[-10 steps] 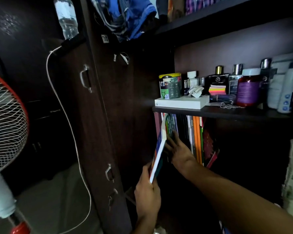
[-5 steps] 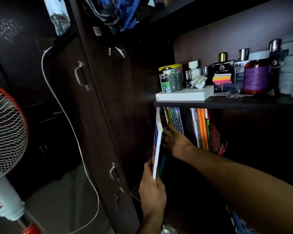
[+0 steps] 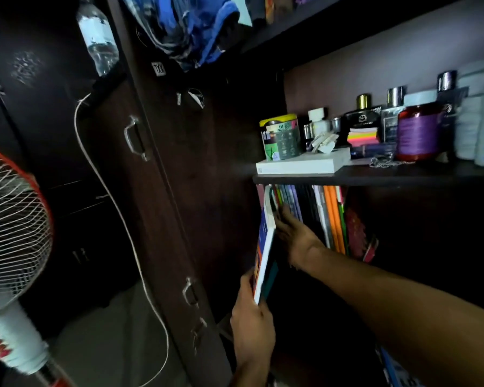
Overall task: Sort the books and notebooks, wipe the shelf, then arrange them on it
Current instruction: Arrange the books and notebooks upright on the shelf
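A thin book with a blue and orange cover and white page edge (image 3: pixel 265 247) stands upright at the left end of the lower shelf compartment. My left hand (image 3: pixel 252 328) grips its bottom corner from below. My right hand (image 3: pixel 294 233) reaches into the compartment, its fingers against the row of upright books and notebooks (image 3: pixel 319 210), holding them to the right of the thin book. The row shows purple, dark, white and orange spines. The lower shelf board is hidden in the dark.
The upper shelf (image 3: pixel 403 175) carries a white box (image 3: pixel 302 163), a yellow-lidded tin (image 3: pixel 280 136), sticky notes (image 3: pixel 362 135), perfume bottles and a red jar (image 3: pixel 418 132). A dark wardrobe door (image 3: pixel 157 191) with a hanging white cable (image 3: pixel 118 202) stands left. A fan (image 3: pixel 9 224) is at far left.
The thin book has gone from tilted to upright and deeper into the left end of the row. My left hand rose with it, and my right hand shifted up along the spines.
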`<state>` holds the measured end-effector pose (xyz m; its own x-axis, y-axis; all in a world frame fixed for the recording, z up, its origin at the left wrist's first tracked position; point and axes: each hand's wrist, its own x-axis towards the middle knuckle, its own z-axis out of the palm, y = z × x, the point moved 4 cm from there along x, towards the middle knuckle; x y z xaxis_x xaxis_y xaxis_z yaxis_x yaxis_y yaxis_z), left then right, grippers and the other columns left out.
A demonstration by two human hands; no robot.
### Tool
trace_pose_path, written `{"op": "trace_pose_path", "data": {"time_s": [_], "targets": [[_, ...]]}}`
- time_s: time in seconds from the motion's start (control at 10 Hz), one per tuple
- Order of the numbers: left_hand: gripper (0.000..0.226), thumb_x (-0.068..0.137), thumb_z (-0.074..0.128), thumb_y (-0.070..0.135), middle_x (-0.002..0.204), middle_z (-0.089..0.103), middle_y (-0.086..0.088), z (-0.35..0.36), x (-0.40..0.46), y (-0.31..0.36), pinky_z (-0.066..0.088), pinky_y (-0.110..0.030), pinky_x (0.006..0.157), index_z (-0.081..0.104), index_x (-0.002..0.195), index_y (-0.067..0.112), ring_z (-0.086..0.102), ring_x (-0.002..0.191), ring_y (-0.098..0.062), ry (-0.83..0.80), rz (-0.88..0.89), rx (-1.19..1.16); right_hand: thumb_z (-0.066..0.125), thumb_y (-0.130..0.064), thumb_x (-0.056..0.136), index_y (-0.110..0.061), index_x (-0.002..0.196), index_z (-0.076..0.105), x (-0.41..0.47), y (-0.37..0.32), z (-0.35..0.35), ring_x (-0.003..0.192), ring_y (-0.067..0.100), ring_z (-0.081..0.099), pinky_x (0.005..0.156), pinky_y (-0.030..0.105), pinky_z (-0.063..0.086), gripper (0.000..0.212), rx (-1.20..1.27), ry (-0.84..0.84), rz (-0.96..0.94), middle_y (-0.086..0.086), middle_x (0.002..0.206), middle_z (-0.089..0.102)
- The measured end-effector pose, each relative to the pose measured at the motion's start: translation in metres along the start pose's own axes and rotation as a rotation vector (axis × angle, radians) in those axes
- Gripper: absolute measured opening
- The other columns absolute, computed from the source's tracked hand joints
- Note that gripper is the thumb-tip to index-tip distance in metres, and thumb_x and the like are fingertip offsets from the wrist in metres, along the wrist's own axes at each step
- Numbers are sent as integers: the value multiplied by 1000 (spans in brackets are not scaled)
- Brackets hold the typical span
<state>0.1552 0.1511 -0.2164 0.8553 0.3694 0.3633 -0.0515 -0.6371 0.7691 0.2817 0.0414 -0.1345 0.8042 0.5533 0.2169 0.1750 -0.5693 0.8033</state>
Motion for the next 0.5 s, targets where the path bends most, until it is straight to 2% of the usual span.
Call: {"op": "trace_pose_path", "data": {"time_s": [0.1,0.2,0.3,0.4,0.5], "targets": [[67,95,47,4,114,66,15,-2,-2,0,55,-34,88,40,141,53,64,99,-10,12,0,-8,27,-40,108,-10,161,10,5,-12,-4,154,42,-1,118,68,0,63,-327,6,-144,13,169,8],[64,97,47,9,111,68,12,-1,1,-6,56,-41,85,40,139,56,67,95,-15,-2,-22,-27,31,-37,108,-11,160,16,11,-12,-2,153,42,4,120,66,5,60,-405,-22,-179,13,168,13],[70,90,47,3,110,68,11,0,2,-6,56,-40,85,39,135,57,67,94,-15,-9,-34,-28,30,-37,108,-14,159,25,24,-11,-4,150,43,16,119,63,15,56,-374,51,-134,11,165,24],[65,93,49,7,114,67,11,-1,4,-9,57,-38,87,39,136,55,67,97,-13,0,-23,-33,30,-37,108,-17,159,28,40,-23,10,149,42,20,119,59,17,55,-348,83,-180,7,163,28],[62,96,50,11,116,66,12,0,6,-10,55,-37,88,38,139,54,66,100,-14,-9,-12,-19,28,-55,105,-12,161,17,46,-3,-2,153,44,6,118,62,-17,72,-582,251,336,14,167,16]]}}
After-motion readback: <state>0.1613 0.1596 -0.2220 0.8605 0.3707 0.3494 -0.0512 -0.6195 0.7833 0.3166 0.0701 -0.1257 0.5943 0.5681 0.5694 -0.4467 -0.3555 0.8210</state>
